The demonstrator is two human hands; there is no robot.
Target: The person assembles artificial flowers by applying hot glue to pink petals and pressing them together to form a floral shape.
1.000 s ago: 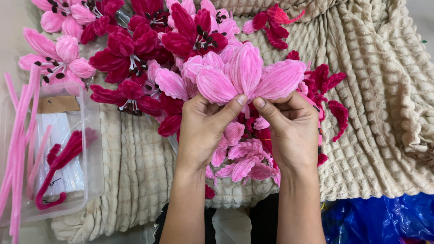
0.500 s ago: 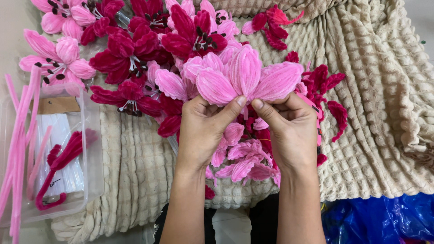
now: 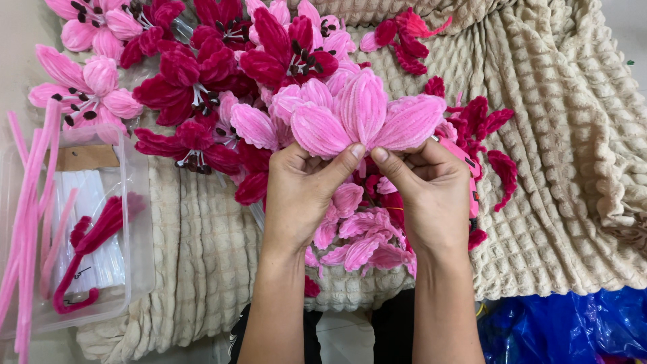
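Note:
My left hand (image 3: 301, 192) and my right hand (image 3: 431, 192) both pinch the base of a light pink fuzzy flower (image 3: 364, 118) made of pipe-cleaner petals, thumbs meeting under it. The flower's petals fan upward above my fingers. Beneath my hands lie loose pink petals (image 3: 360, 239) and dark red petals. A pink glue gun (image 3: 470, 172) lies just right of my right hand, partly hidden by it.
Finished dark red flowers (image 3: 195, 87) and pink flowers (image 3: 87, 87) lie at the upper left on a beige textured blanket (image 3: 573, 168). A clear plastic box (image 3: 87, 222) with pipe cleaners stands at left. Long pink pipe cleaners (image 3: 27, 222) lean by it. Blue plastic (image 3: 566, 327) lies lower right.

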